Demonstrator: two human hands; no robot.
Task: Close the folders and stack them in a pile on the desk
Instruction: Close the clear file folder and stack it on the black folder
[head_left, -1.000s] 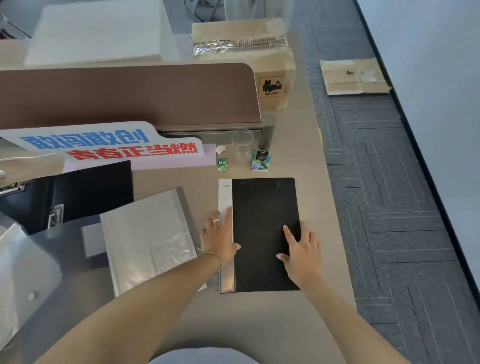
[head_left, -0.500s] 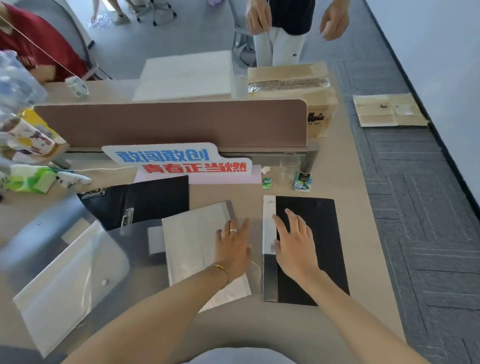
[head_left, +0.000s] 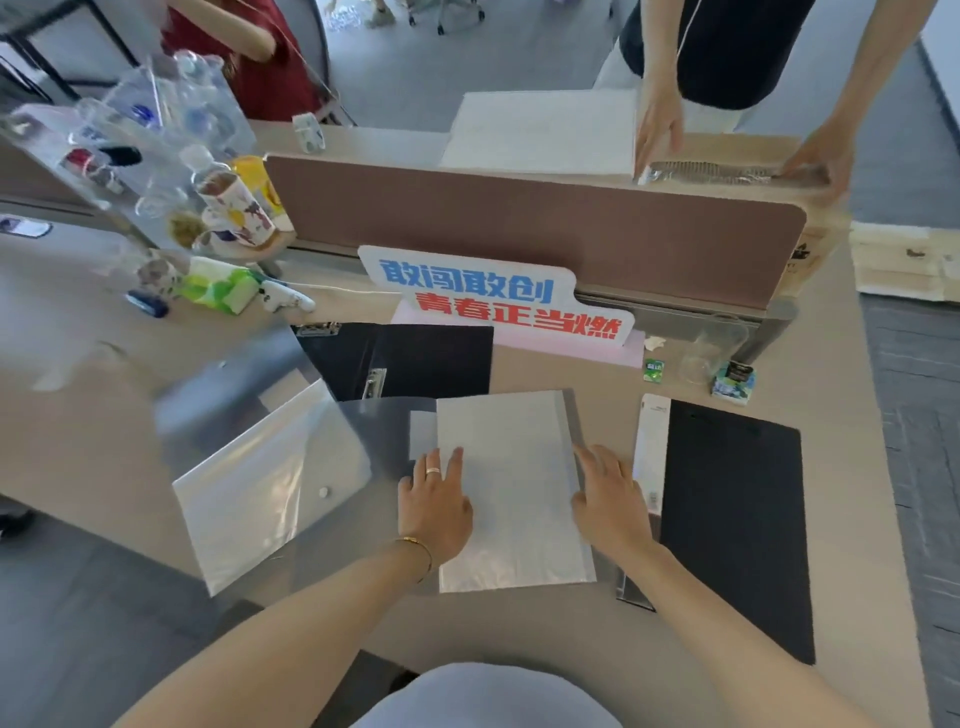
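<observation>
A closed black folder (head_left: 732, 519) with a white spine lies flat at the right of the desk. Left of it lies an open grey folder with clear sleeves (head_left: 514, 488). My left hand (head_left: 435, 506) rests flat on its left part, fingers spread. My right hand (head_left: 610, 501) lies flat on its right edge, fingers apart, between the two folders. An open black clip folder (head_left: 415, 358) lies behind the grey one. A translucent snap envelope (head_left: 265, 483) and a clear grey cover (head_left: 228, 389) lie to the left.
A brown desk divider (head_left: 519, 218) with a blue and red sign (head_left: 493, 296) stands behind the folders. A clear cup (head_left: 711, 348) and small packets sit at the back right. Bottles and tissues crowd the back left. Another person's hands (head_left: 660, 124) touch a cardboard box beyond the divider.
Both my hands have left the closed black folder and moved left onto the open grey folder. The view has swung left and up.
</observation>
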